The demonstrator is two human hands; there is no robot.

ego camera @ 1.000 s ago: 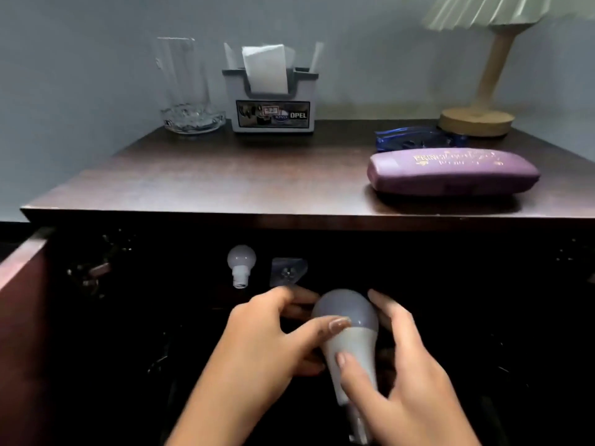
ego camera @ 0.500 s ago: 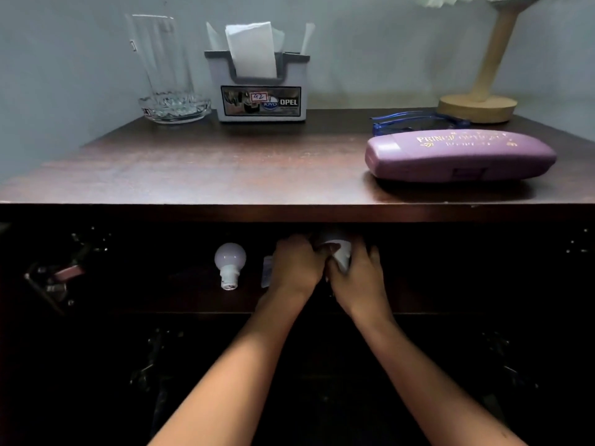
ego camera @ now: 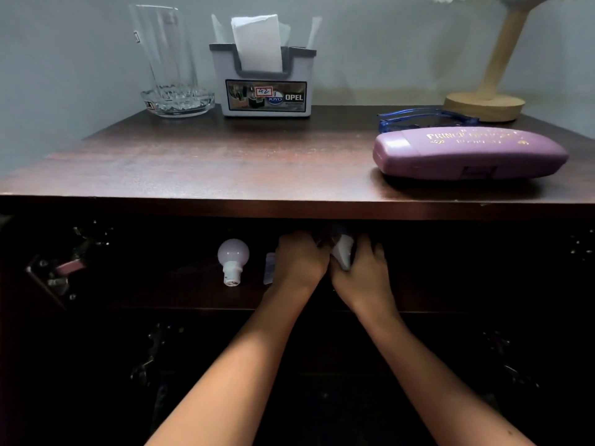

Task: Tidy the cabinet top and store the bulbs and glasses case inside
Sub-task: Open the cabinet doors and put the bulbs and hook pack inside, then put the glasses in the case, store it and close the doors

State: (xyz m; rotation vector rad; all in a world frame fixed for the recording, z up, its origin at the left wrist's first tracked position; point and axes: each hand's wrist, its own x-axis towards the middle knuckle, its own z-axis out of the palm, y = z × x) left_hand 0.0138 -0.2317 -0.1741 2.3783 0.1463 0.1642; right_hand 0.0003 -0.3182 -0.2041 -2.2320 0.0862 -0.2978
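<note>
- The cabinet top [ego camera: 225,162] is seen above both hands, and no bulb is seen on it.
- The glasses case [ego camera: 467,152] is left lying on that top, up and to the right of the right hand and well apart from it. It is judged to be the item not yet stored.
- The left hand [ego camera: 301,263] and right hand [ego camera: 362,275] are reached deep onto the upper shelf, side by side, with fingers curled round the large bulb.
- The large bulb [ego camera: 343,255] is gripped between them. A second ago it was held low in front of the cabinet, so its placing is judged nearly done.
- The small bulb [ego camera: 233,255] lies just left of the left hand, untouched and unmoved.
</note>
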